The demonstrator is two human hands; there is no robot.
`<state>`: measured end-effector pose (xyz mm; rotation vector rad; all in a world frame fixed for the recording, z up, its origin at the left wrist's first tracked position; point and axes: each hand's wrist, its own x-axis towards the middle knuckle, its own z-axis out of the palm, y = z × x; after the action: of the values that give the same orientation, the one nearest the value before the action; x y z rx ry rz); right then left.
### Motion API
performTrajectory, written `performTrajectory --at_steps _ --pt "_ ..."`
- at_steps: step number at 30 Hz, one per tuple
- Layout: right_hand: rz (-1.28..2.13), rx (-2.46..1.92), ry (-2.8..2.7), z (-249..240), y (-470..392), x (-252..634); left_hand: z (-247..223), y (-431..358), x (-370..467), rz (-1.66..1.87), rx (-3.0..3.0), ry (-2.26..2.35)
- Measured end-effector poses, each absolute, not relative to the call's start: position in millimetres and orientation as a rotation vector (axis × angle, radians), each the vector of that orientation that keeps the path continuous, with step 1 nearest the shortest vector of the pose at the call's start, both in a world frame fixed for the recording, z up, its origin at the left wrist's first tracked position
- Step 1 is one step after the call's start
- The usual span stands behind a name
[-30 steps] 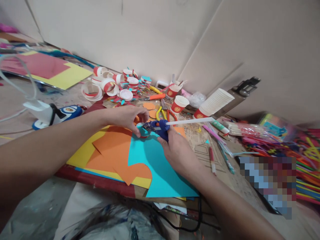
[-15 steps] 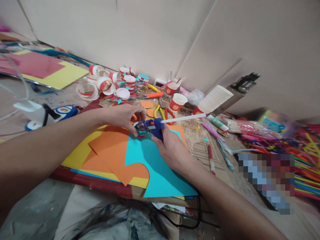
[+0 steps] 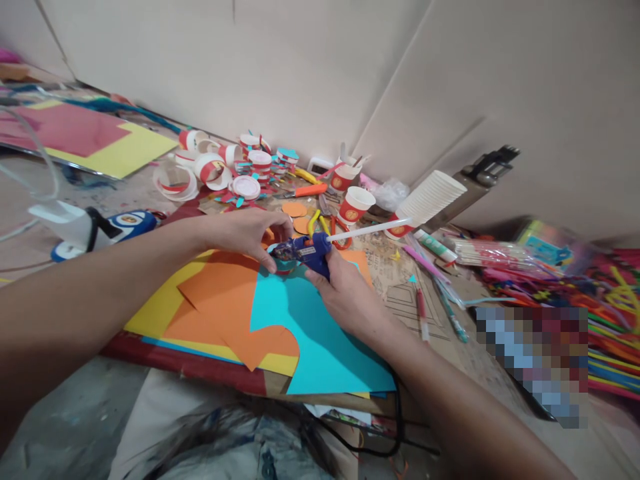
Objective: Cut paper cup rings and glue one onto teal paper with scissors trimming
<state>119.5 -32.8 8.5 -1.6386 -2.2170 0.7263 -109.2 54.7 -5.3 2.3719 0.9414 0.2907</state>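
Observation:
My right hand [image 3: 345, 287] is wrapped round the handle of a blue hot glue gun [image 3: 316, 249], with a long white glue stick [image 3: 370, 229] poking out of its back. The gun's nozzle end points left, over a small cut paper-cup piece [image 3: 286, 269] with teal and red on it. My left hand [image 3: 255, 235] grips that piece from the left with thumb and fingers curved round it; the gun and fingers hide much of it. Beneath both hands lie a teal paper sheet [image 3: 325, 340] and orange paper [image 3: 225, 293].
Several cut cup pieces [image 3: 215, 170] stand at the back left. Behind the gun are an orange cutter knife [image 3: 310, 191], a paper cup [image 3: 356, 205] and a slanted cup stack [image 3: 435, 197]. A glue stick tube [image 3: 435, 247], red pen [image 3: 423, 313] and pipe cleaners [image 3: 610, 307] lie right.
The glue gun has tilted slightly, its rear end and the white stick dropping a little on the right. My left hand stays almost in place on the cup piece.

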Motion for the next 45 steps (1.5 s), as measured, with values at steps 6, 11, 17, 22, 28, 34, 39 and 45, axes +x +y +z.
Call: performTrajectory --at_steps 6,11,17,22,28,34,39,45 --pt "0.695 -1.632 -2.183 5.1 -33.4 118.2 -5.4 54.7 -109.4 0.314 2.349 0.917" --pt "0.706 -1.581 -2.203 4.2 -31.8 119.6 -5.9 55.1 -110.1 0.326 2.348 0.896" --pt "0.741 -1.613 -2.229 7.7 -27.9 123.5 -6.6 54.3 -110.9 0.337 2.347 0.863" --pt "0.737 -1.623 -2.218 6.7 -27.5 123.7 -7.9 54.9 -111.3 0.348 2.356 0.878" --pt "0.657 -1.636 -2.211 6.2 -31.7 118.9 -7.2 56.7 -110.7 0.312 2.368 0.895" --pt "0.518 -1.693 -2.241 5.5 -32.7 119.0 -6.1 55.6 -110.4 0.309 2.375 0.912" --pt "0.409 -1.779 -2.278 9.0 -35.9 118.0 -8.0 56.2 -111.3 0.320 2.371 0.913" --pt "0.236 -1.738 -2.388 13.4 -44.1 120.5 -5.4 54.3 -110.4 0.297 2.353 0.920"
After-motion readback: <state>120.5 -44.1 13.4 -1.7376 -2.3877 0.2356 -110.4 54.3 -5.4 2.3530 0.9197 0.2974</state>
